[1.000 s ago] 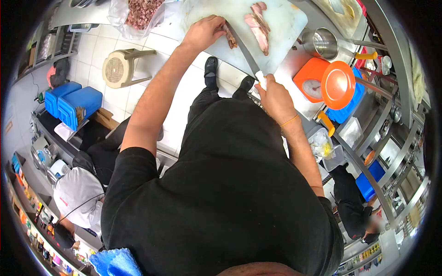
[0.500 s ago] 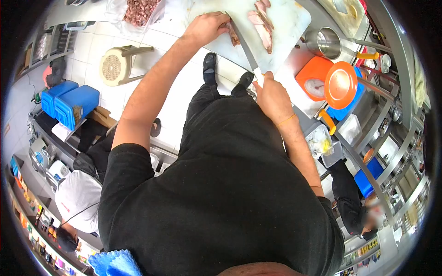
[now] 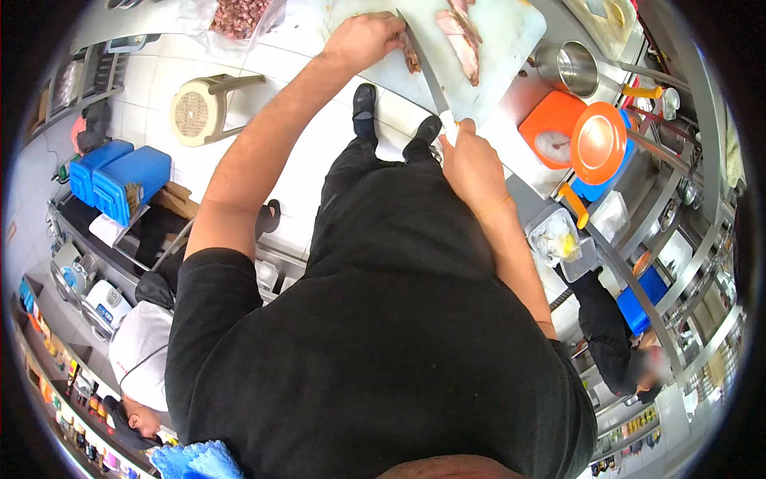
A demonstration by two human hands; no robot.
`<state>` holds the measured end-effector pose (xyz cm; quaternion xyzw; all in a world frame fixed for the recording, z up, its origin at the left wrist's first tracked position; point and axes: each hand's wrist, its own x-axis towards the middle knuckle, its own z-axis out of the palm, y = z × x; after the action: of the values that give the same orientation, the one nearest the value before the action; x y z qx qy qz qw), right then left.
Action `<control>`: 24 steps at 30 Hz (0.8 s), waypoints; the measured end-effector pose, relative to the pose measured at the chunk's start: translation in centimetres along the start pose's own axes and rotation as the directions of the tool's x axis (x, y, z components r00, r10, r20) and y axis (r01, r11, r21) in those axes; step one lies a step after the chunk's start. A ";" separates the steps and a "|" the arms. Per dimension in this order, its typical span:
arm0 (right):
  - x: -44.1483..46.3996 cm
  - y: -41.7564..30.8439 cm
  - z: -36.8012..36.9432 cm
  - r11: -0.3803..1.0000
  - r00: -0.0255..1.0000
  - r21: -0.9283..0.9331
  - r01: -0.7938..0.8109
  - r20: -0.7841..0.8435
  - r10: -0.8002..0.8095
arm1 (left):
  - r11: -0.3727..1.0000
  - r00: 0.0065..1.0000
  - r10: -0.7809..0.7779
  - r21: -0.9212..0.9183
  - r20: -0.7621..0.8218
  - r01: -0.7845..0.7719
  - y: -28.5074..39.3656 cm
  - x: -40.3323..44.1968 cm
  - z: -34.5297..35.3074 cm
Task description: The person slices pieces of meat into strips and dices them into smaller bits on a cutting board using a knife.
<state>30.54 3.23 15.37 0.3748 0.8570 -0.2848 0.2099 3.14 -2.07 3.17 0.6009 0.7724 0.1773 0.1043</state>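
Observation:
My right hand (image 3: 472,164) grips the white handle of a long knife (image 3: 433,80). Its blade runs up and left across a white cutting board (image 3: 511,36). Beside the blade, my left hand (image 3: 365,40) has its fingers curled onto a narrow strip of meat (image 3: 412,59), part of which its fingers hide. The blade lies right next to this strip; I cannot tell whether it is cutting in. To the right of the knife a longer slab of pink meat with browned edges (image 3: 461,46) rests on the board.
A plastic bag of diced meat (image 3: 234,20) is at the upper left. Right of the board stand a metal pot (image 3: 570,68) and an orange scale (image 3: 550,132) with an orange plate (image 3: 598,144). A stool (image 3: 195,112) stands on the floor. Two other people are nearby, left (image 3: 140,351) and right (image 3: 604,339).
Both hands and the knife sit slightly higher in view, with the hold on each thing unchanged. The person at the left has shifted, head now turned differently.

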 end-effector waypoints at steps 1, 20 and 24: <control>-0.6 0.1 -0.1 1.000 1.000 -0.011 -0.009 0.015 0.010 | 1.000 1.000 0.003 0.009 0.014 -0.003 -0.1 0.0 0.1; 2.2 0.2 2.3 0.998 1.000 0.066 0.006 -0.008 -0.006 | 0.990 0.999 0.043 -0.137 0.000 -0.042 0.0 0.5 -0.6; 0.1 0.4 1.5 0.998 0.999 0.055 -0.015 0.036 0.013 | 0.993 0.999 0.049 -0.105 -0.004 -0.050 0.1 0.4 -0.4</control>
<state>30.97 2.54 14.04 0.3811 0.8424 -0.3135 0.2167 2.97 -1.72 3.59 0.6134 0.7469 0.2209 0.1308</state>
